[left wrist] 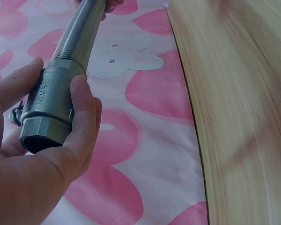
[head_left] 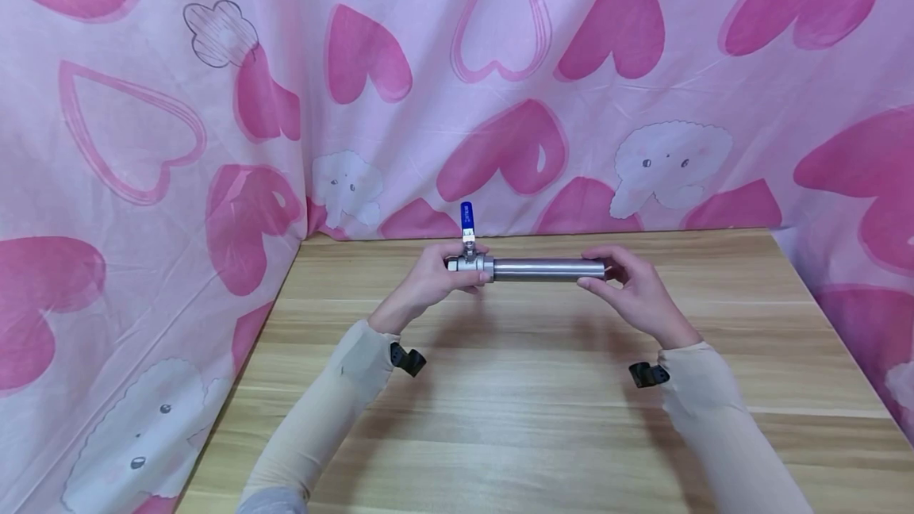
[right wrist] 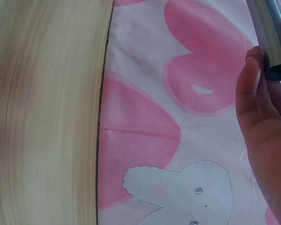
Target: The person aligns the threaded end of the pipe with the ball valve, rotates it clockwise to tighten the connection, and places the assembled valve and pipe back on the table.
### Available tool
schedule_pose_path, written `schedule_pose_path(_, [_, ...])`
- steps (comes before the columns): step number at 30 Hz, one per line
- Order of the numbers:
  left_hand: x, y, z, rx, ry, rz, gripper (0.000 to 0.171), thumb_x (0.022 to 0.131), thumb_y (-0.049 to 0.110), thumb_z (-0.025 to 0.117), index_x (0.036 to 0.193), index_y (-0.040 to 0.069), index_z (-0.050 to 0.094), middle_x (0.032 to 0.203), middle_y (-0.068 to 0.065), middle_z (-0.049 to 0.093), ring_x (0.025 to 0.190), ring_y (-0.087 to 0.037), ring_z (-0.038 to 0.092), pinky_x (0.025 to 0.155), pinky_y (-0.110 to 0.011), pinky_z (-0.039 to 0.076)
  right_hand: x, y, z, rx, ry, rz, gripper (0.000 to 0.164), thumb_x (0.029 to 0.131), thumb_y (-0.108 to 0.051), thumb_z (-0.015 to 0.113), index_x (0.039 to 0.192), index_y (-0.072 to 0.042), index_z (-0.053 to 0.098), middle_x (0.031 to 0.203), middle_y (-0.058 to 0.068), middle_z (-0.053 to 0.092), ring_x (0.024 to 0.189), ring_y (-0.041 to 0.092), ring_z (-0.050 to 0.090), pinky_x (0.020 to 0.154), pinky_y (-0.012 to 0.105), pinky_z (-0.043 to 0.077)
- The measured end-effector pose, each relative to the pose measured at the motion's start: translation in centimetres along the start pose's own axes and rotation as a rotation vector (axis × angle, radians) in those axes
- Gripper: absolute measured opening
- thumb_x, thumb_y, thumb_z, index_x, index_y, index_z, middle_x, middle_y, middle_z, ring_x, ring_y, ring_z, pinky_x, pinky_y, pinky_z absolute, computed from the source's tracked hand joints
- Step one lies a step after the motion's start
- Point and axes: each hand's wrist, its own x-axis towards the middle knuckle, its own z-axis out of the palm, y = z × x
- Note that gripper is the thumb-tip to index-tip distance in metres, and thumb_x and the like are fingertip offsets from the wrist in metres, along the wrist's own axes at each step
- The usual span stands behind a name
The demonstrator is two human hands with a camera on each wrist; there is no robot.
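Note:
A steel ball valve [head_left: 471,264] with a blue lever handle [head_left: 467,216] is joined end to end with a straight steel pipe [head_left: 546,269]. The pair is held level above the table. My left hand [head_left: 426,280] grips the valve body between thumb and fingers, and the lever points away from me. In the left wrist view, a few threads of the pipe [left wrist: 79,37] show where it enters the valve [left wrist: 49,103], which is marked 304. My right hand [head_left: 643,296] holds the pipe's far end between thumb and fingers; its open end shows in the right wrist view.
Below the hands is a wood-grain table [head_left: 543,419]. A pink curtain [head_left: 414,133] with hearts and white cartoon animals hangs along the back and both sides. Each sleeve carries a small black mount [head_left: 648,374] at the wrist.

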Motion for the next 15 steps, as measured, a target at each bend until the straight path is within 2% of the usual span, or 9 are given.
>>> schedule_pose_path(2, [-0.01, -0.01, 0.00, 0.001, 0.002, 0.000, 0.041, 0.081, 0.002, 0.075, 0.120, -0.001, 0.063, 0.100, -0.016, 0.066, 0.078, -0.021, 0.067, 0.075, -0.046, 0.063, 0.01, -0.01, 0.01, -0.006, -0.002, 0.000, 0.037, 0.087, -0.014, 0.072, 0.123, -0.010, 0.061, 0.111, 0.005, 0.061, 0.085, 0.009, 0.058, 0.068, 0.016, 0.054])
schedule_pose_path(8, [-0.08, 0.01, 0.02, -0.003, 0.003, -0.008, 0.040, 0.081, 0.003, 0.075, 0.119, 0.000, 0.064, 0.101, -0.017, 0.066, 0.080, -0.025, 0.067, 0.081, -0.059, 0.057, 0.00, 0.05, 0.05, -0.014, -0.004, 0.005, 0.033, 0.091, -0.017, 0.068, 0.122, -0.011, 0.061, 0.108, 0.005, 0.061, 0.083, 0.011, 0.056, 0.065, 0.017, 0.051])
schedule_pose_path(15, [-0.26, 0.21, 0.04, -0.004, 0.001, -0.013, 0.043, 0.081, 0.003, 0.075, 0.122, -0.003, 0.062, 0.101, -0.018, 0.066, 0.081, -0.027, 0.067, 0.081, -0.059, 0.057, 0.08, -0.01, 0.14, -0.032, -0.011, 0.011, 0.028, 0.094, -0.020, 0.064, 0.120, -0.011, 0.062, 0.103, 0.004, 0.062, 0.079, 0.012, 0.055, 0.062, 0.018, 0.050])
